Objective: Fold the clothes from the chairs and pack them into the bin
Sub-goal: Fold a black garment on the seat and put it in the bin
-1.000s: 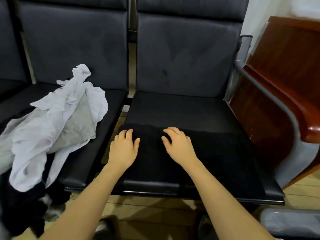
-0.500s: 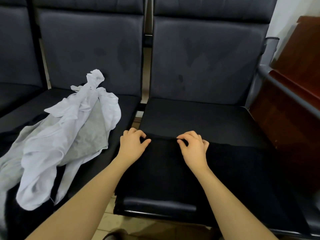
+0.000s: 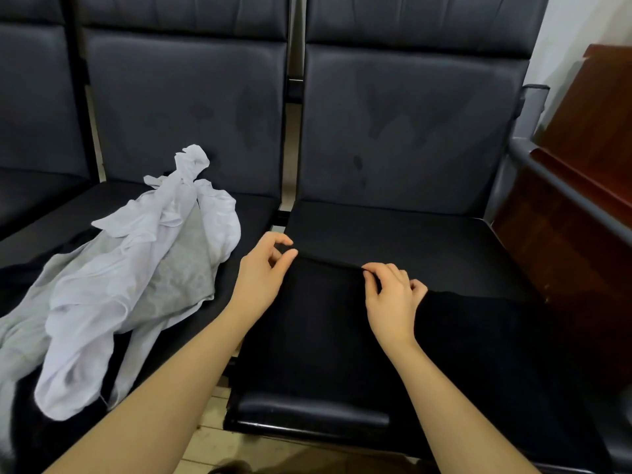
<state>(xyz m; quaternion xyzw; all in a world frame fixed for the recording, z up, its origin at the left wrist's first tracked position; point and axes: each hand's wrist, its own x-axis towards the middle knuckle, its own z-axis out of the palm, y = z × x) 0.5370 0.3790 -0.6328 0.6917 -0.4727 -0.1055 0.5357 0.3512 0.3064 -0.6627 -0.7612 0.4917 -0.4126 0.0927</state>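
From the head camera, a flat black fabric garment (image 3: 342, 319) is seen spread across the right-hand black padded chair seat (image 3: 393, 234); its far edge is pinched by the left hand (image 3: 263, 271) and right hand (image 3: 393, 295), fingers curled on cloth, seemingly to make a fold; a crumpled white and grey clothing pile (image 3: 136, 268) is left on the neighbouring seat; no bin is shown.

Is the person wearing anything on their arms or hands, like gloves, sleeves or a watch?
No. Both forearms are bare as far as the frame shows, with no sleeve edge in view. The left hand and the right hand carry no gloves, and no rings, watch, bracelet or markings are visible on the wrists or fingers. The fingernails look short and plain.
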